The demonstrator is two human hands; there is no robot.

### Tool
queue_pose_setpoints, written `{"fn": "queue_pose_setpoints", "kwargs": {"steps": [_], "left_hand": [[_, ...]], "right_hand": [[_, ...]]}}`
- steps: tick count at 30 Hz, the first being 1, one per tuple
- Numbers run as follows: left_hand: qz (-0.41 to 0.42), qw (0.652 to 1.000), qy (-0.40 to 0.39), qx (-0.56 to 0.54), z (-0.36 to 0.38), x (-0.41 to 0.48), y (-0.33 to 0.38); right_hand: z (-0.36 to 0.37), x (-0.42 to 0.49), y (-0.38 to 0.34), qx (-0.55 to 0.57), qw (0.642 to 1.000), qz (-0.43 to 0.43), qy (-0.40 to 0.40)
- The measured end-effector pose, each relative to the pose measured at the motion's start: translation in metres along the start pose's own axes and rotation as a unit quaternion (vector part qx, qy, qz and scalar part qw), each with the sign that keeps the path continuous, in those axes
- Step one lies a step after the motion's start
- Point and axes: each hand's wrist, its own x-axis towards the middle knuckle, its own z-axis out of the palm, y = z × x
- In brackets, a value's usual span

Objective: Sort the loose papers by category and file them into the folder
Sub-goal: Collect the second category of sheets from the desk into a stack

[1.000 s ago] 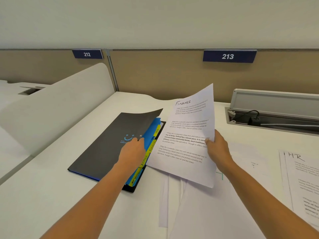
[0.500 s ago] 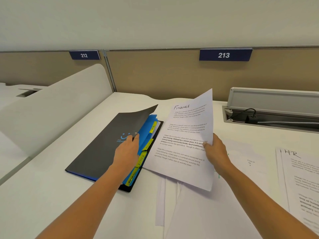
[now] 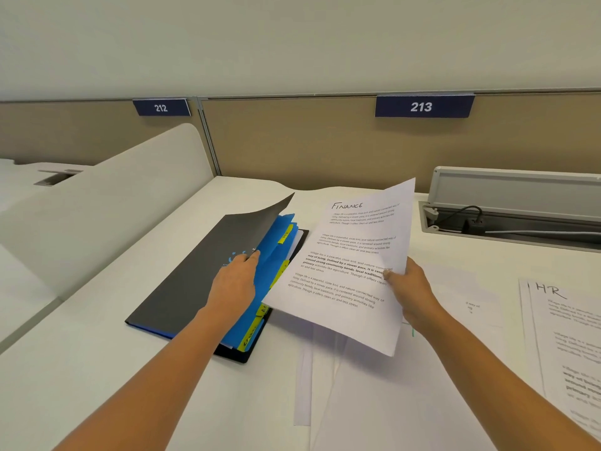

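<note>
A dark grey folder (image 3: 195, 275) lies on the white desk, its front cover lifted at the right edge. Blue dividers (image 3: 276, 249) with yellow tabs show underneath. My left hand (image 3: 235, 281) grips the cover's edge, thumb on top and fingers under it. My right hand (image 3: 411, 291) pinches the right edge of a white sheet headed "FINANCE" (image 3: 348, 265), held tilted above the desk just right of the folder. The sheet's left edge overlaps the dividers.
More white sheets (image 3: 357, 402) lie on the desk under the held page. A stack headed "HR" (image 3: 566, 340) sits at the right. An open cable tray (image 3: 507, 222) with a plug runs along the back right. A curved white partition (image 3: 107, 203) rises at the left.
The folder cover has lifted a little higher and more of the blue dividers show. The Finance sheet has shifted slightly toward the folder.
</note>
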Motion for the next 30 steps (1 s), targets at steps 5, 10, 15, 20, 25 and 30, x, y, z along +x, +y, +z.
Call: {"fn": "queue_pose_setpoints", "kwargs": {"steps": [5, 10, 15, 20, 25, 30], "left_hand": [[0.011, 1.0, 0.012, -0.025, -0.004, 0.002, -0.003], [-0.002, 0.998, 0.014, -0.056, -0.014, -0.003, 0.001], [-0.029, 0.995, 0.009, -0.099, -0.022, -0.006, 0.0], [-0.04, 0.989, 0.02, -0.141, -0.027, -0.005, -0.004], [-0.035, 0.973, 0.028, -0.227, -0.03, -0.007, -0.015], [-0.041, 0.964, 0.037, -0.26, -0.033, -0.006, -0.027]], "right_hand": [[0.009, -0.003, -0.001, 0.029, 0.999, 0.006, -0.023], [0.031, -0.014, 0.003, 0.009, 0.997, 0.014, -0.072], [0.054, -0.027, 0.005, -0.009, 0.993, 0.02, -0.115], [0.079, -0.034, 0.005, -0.03, 0.989, 0.018, -0.141], [0.094, -0.033, 0.003, -0.02, 0.99, 0.03, -0.136], [0.106, -0.03, -0.008, 0.012, 0.992, 0.043, -0.118]]}}
